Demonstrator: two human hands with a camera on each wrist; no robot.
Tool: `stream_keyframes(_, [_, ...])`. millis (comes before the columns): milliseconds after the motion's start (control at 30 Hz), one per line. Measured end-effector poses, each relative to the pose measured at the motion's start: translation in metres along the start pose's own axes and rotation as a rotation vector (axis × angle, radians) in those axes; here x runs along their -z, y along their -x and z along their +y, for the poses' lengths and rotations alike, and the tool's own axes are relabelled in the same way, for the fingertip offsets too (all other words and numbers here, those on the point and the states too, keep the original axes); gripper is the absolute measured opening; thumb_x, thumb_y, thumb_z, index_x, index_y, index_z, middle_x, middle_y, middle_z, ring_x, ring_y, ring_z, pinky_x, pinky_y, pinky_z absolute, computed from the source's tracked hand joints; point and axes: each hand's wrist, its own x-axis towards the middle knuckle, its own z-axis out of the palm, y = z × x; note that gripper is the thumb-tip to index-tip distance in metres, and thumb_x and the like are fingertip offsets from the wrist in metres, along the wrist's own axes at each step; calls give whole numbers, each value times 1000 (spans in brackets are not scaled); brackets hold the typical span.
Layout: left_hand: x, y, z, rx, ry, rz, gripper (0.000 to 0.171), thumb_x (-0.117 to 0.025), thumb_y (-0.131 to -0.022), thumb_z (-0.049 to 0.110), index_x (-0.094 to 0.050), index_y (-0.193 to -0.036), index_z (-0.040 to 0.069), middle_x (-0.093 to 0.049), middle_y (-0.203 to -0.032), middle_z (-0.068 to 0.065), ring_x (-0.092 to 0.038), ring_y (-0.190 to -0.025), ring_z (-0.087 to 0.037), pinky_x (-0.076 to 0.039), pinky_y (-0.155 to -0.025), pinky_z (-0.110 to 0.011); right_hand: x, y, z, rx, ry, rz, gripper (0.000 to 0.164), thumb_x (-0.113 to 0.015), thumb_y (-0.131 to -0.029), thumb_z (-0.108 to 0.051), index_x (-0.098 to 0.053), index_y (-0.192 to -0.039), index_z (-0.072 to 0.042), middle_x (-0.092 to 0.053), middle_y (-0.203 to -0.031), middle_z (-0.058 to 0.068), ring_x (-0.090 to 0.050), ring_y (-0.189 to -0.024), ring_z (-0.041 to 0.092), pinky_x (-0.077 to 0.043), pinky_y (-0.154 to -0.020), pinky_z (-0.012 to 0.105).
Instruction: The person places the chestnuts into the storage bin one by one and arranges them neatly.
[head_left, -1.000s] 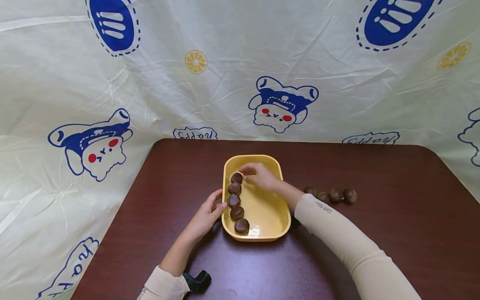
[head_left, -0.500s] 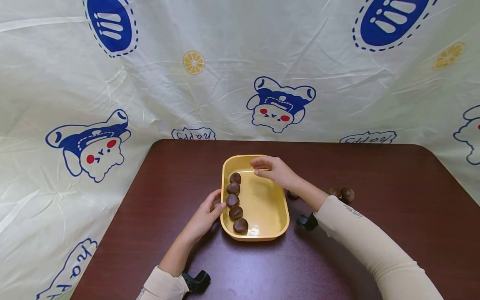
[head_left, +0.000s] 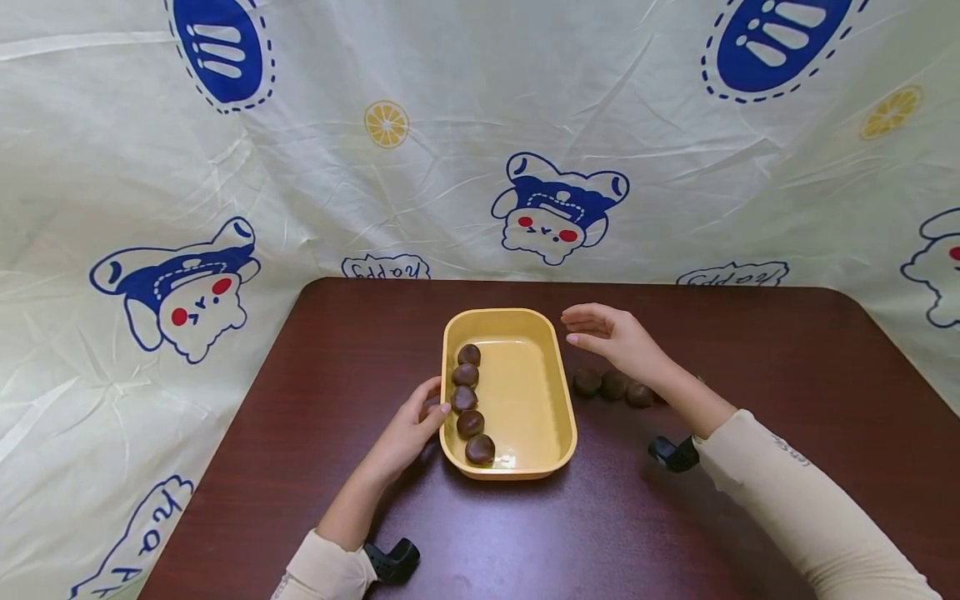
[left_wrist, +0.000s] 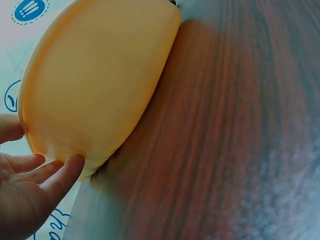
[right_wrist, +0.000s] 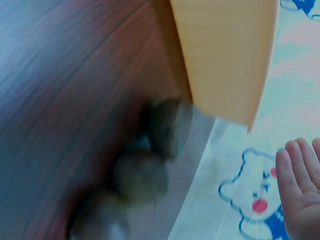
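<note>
A yellow rectangular tray stands on the table with a column of several brown chestnuts along its left side. My left hand holds the tray's left wall, thumb at the rim and fingertips against the outer side. Off the tray's upper right corner, my right hand is raised with loosely extended fingers and nothing in them. Below that hand, several more chestnuts lie in a row on the table, the right end hidden by the forearm. They look blurred in the right wrist view, beside the tray wall.
The dark brown wood table runs up to a white printed cloth behind it. Black wrist straps show at both sleeves. Bare tabletop lies in front of the tray.
My right hand has left the upper chestnut in the tray and moved right, out past the rim. My left hand stays at the tray's left wall, and the chestnut column is unchanged.
</note>
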Motion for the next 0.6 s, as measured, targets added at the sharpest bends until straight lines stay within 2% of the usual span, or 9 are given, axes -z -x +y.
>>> stream_keyframes(133, [0, 0, 0, 1, -6, 6, 46, -45, -94, 5, -28, -135, -3, -34, -134, -24, -41, -116, -37, -39, -91, -45, 18, 14, 6, -26, 61, 51, 40, -60, -87, -21, -51, -121, -3, -55, -118, 13, -53, -106, 29, -47, -82, 26])
stream_keyframes(333, [0, 1, 1, -2, -4, -5, 46, -45, -94, 6, -27, -135, -3, -33, -134, -23, -41, -117, -37, -39, -92, -45, 42, 40, 22, -98, 110, 121, 41, -61, -86, -25, -52, -121, -6, -55, -118, 13, -54, -105, 24, -46, -76, 16])
stream_keyframes(600, [0, 1, 0, -2, 6, -2, 46, -45, -94, 6, -27, -135, -3, -33, -134, -23, -41, -117, -37, -39, -91, -45, 66, 76, 52, -127, 226, 154, 38, -59, -88, -22, -52, -120, -4, -56, -115, 16, -54, -93, -3, -44, -72, 11])
